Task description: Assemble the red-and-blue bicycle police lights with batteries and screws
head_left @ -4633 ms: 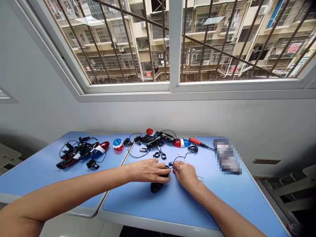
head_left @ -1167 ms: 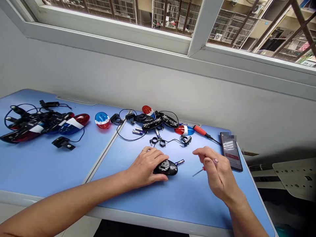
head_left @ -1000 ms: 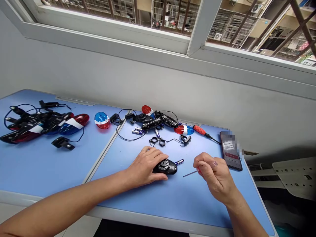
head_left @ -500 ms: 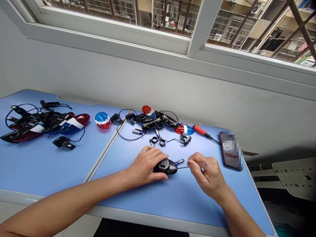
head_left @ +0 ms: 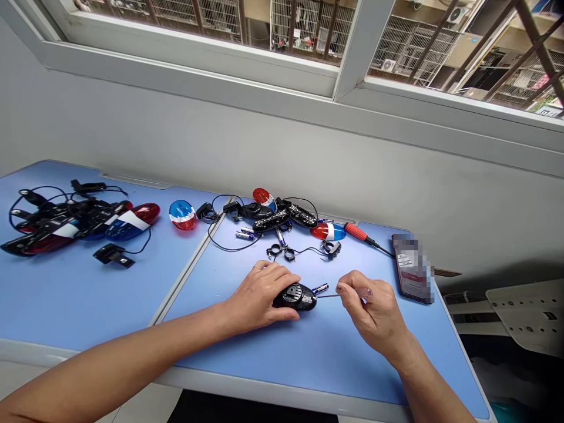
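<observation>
My left hand [head_left: 265, 292] is wrapped over a black oval bike-light housing [head_left: 304, 298], pressing it on the blue table; its left end is hidden under my palm. In my right hand [head_left: 371, 305] is a screwdriver [head_left: 326, 295] with a clear handle, fingers closed round it. Its thin shaft lies almost level, and the tip meets the housing's right end. Just behind the housing lies a blue battery [head_left: 321, 288].
Behind my hands lie black housings [head_left: 271, 221], batteries [head_left: 247, 233], clamps [head_left: 289, 254], cables and red-blue covers [head_left: 328, 231]. A red-handled screwdriver [head_left: 356, 232] and a phone [head_left: 412, 268] are at the right. Assembled lights [head_left: 133, 222] are piled at the left.
My right hand has shifted very slightly to the right, and the screwdriver's shaft sits a little higher at the housing's end. My left hand and the housing look unmoved.
</observation>
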### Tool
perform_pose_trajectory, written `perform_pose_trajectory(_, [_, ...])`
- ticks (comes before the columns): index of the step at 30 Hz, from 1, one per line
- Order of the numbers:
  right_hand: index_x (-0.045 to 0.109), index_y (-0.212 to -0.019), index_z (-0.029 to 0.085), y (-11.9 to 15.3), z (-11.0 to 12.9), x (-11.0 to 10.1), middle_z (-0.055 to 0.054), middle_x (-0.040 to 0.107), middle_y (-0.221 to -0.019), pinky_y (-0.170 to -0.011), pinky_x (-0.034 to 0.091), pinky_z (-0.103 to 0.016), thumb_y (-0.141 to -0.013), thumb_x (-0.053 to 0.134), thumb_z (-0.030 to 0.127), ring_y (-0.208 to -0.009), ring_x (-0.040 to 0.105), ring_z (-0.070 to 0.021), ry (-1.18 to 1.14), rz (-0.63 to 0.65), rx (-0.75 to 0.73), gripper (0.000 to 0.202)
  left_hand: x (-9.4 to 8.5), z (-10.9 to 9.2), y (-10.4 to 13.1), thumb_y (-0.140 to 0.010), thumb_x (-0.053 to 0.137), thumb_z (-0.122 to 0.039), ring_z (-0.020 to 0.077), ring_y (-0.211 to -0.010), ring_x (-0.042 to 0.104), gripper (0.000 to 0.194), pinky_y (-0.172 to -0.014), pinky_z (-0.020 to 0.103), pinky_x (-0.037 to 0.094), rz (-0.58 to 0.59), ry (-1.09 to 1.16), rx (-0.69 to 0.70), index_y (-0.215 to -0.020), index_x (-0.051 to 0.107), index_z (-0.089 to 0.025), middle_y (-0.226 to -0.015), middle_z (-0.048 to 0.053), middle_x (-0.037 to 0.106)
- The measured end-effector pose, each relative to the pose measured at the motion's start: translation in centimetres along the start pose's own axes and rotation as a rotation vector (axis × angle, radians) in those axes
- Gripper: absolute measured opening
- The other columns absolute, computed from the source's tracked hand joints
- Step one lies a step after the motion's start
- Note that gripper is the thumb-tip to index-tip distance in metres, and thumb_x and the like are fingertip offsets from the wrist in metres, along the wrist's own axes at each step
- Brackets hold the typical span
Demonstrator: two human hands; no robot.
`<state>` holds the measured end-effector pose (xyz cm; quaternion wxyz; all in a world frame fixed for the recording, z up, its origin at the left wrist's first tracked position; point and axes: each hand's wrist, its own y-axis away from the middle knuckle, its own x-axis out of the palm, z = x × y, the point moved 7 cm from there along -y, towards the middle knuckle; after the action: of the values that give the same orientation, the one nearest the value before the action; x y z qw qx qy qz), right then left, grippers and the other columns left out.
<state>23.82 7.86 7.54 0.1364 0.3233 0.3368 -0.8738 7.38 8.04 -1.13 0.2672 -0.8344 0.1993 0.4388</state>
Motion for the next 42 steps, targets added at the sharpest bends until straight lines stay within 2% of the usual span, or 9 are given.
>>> perform_pose_trajectory(10, [0.049, -0.073, 0.021, 0.1, -0.4, 0.7, 0.006, 0.045, -0.056, -0.043, 0.028, -0.022, -0.097, 0.044, 0.02, -0.044, 0.033, -0.0064, 0.005, 0.014, 0.053, 0.025, 0.0, -0.1, 0.0, -0.079, 0.072, -0.058, 0.0268, -0.098, 0.06, 0.058, -0.088, 0.041, 0.038, 0.005, 0.001, -0.001, -0.12, 0.058, -0.019, -0.11, 0.009, 0.068])
perform_pose_trajectory(15, [0.051, -0.074, 0.021, 0.3, -0.5, 1.2, 0.007, 0.043, -0.056, -0.044, 0.029, -0.022, -0.096, 0.048, 0.021, -0.044, 0.034, -0.0065, 0.013, 0.057, 0.028, 0.023, 0.0, 0.0, 0.0, -0.079, 0.07, -0.059, 0.027, -0.099, 0.059, 0.058, -0.089, 0.041, 0.038, -0.002, -0.003, 0.006, -0.12, 0.058, -0.02, -0.111, 0.009, 0.068])
perform_pose_trajectory(24, [0.048, -0.069, 0.021, -0.1, -0.7, -0.5, 0.005, 0.045, -0.056, -0.044, 0.031, -0.022, -0.098, 0.042, 0.027, -0.044, 0.036, -0.0074, -0.061, -0.026, 0.112, 0.03, -0.1, 0.0, 0.0, -0.08, 0.069, -0.059, 0.0269, -0.099, 0.059, 0.058, -0.089, 0.041, 0.038, -0.005, 0.002, 0.013, -0.12, 0.059, -0.019, -0.111, 0.01, 0.068])
perform_pose_trajectory(31, [0.037, -0.063, 0.022, -0.1, -2.2, -0.5, 0.006, 0.039, -0.055, -0.046, 0.029, -0.025, -0.097, 0.043, 0.028, -0.045, 0.03, -0.0079, 0.022, -0.018, 0.225, 0.035, 0.0, 0.0, 0.1, -0.08, 0.069, -0.059, 0.027, -0.098, 0.06, 0.057, -0.089, 0.042, 0.038, 0.004, -0.001, -0.008, -0.12, 0.059, -0.02, -0.111, 0.01, 0.068])
perform_pose_trajectory(33, [0.041, -0.063, 0.022, -0.1, -2.3, -0.7, 0.005, 0.043, -0.055, -0.048, 0.03, -0.025, -0.097, 0.043, 0.028, -0.046, 0.033, -0.0082, 0.054, -0.045, 0.206, 0.035, 0.0, -0.1, 0.1, -0.081, 0.069, -0.059, 0.027, -0.098, 0.06, 0.056, -0.089, 0.042, 0.038, 0.005, -0.005, -0.011, -0.12, 0.059, -0.02, -0.11, 0.009, 0.068])
perform_pose_trajectory(35, [0.052, -0.069, 0.021, -0.2, -2.0, -1.2, 0.002, 0.054, -0.061, -0.053, 0.036, -0.026, -0.098, 0.042, 0.029, -0.051, 0.043, -0.0097, 0.103, -0.086, 0.153, 0.032, 0.0, -0.2, 0.1, -0.081, 0.068, -0.058, 0.0266, -0.097, 0.061, 0.055, -0.088, 0.041, 0.039, 0.012, -0.012, -0.006, -0.12, 0.059, -0.02, -0.109, 0.009, 0.069])
perform_pose_trajectory(38, [0.065, -0.084, 0.02, -0.3, -0.9, -2.7, -0.004, 0.064, -0.076, -0.067, 0.043, -0.029, -0.098, 0.045, 0.03, -0.072, 0.057, -0.016, 0.247, -0.149, 0.075, 0.026, -0.1, -0.2, 0.0, -0.082, 0.068, -0.057, 0.026, -0.096, 0.061, 0.053, -0.088, 0.041, 0.039, 0.012, -0.016, 0.0, -0.119, 0.06, -0.02, -0.108, 0.009, 0.069])
perform_pose_trajectory(42, [0.067, -0.099, 0.022, 0.1, 0.3, -5.1, -0.011, 0.062, -0.114, -0.082, 0.046, -0.037, -0.095, 0.05, 0.026, -0.106, 0.055, -0.0246, 0.384, -0.172, 0.05, 0.018, -0.1, -0.3, 0.1, -0.082, 0.068, -0.056, 0.0255, -0.096, 0.06, 0.052, -0.088, 0.041, 0.039, 0.007, -0.006, 0.002, -0.118, 0.059, -0.02, -0.109, 0.009, 0.069])
